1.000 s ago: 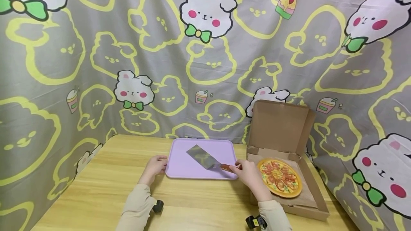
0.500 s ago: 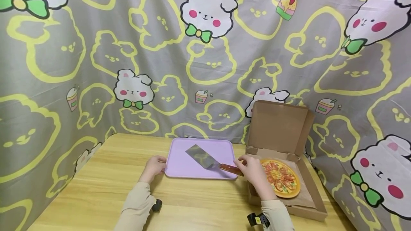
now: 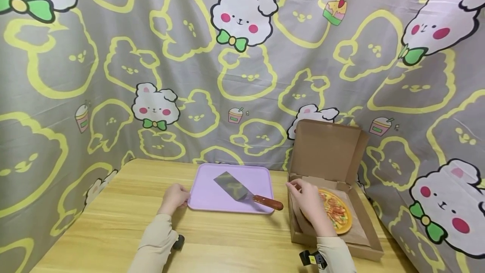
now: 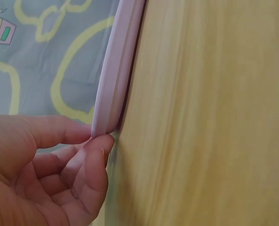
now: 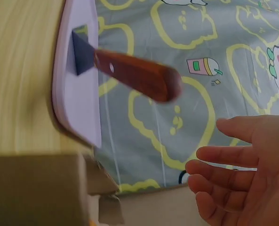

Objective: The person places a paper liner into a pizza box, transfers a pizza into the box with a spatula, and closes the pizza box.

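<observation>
On the table, a lilac tray carries a spatula with a wide metal blade and a brown wooden handle. The handle sticks out past the tray's right rim. My left hand pinches the tray's left corner between thumb and fingers, seen close up in the left wrist view, where the tray rim stands between them. To the right of the handle, my right hand hovers over the pizza box with relaxed fingers and holds nothing. It hides part of the pizza lying in that box.
The cardboard pizza box stands at the right with its lid raised against the back. Brown paper lines it. A grey patterned cloth hangs close behind the wooden table and along both sides.
My right hand has let go of the spatula handle and moved right, over the pizza box. The tray has shifted slightly left with the spatula, my left hand at its corner.
</observation>
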Motion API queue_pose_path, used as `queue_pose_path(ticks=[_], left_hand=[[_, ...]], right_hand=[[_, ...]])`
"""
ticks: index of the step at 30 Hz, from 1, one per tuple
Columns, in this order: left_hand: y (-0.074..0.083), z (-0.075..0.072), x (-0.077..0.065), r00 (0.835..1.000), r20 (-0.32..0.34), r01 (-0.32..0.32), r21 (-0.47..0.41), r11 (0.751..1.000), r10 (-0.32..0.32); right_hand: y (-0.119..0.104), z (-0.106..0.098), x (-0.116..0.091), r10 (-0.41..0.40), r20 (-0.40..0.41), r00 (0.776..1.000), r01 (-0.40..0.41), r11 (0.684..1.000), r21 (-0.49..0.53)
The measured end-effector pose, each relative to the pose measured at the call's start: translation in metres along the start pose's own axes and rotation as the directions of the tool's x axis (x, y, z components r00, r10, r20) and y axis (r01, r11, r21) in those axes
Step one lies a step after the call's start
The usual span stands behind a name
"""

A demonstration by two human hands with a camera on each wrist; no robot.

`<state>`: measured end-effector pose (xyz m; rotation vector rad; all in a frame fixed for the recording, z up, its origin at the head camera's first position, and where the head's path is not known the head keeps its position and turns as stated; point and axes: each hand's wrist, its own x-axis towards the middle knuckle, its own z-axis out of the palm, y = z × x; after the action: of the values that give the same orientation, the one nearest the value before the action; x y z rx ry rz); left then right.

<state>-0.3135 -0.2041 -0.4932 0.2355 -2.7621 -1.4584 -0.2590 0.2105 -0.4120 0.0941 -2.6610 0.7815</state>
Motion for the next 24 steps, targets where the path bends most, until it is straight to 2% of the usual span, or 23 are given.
queue_pose_path(ticks=[6, 13, 18, 24], left_hand=[[-0.008, -0.012, 0.002, 1.000, 0.003, 0.004, -0.006, 1.000, -0.004], [-0.022, -0.035, -0.002, 1.000, -0.008, 0.012, 0.002, 1.000, -0.012], [-0.034, -0.050, -0.005, 1.000, -0.009, 0.030, -0.005, 1.000, -0.030], [-0.046, -0.066, -0.005, 0.998, -0.023, 0.052, -0.009, 0.999, -0.052]], right_hand=[[0.013, -0.018, 0.002, -0.004, 0.005, 1.000, 0.004, 1.000, -0.015], [0.034, -0.038, 0.003, 0.002, 0.018, 1.000, -0.001, 0.999, -0.045], [0.046, -0.056, 0.004, -0.006, -0.008, 1.000, 0.005, 0.996, -0.085], [0.060, -0.077, 0.015, -0.023, -0.053, 0.998, 0.017, 0.994, -0.112]])
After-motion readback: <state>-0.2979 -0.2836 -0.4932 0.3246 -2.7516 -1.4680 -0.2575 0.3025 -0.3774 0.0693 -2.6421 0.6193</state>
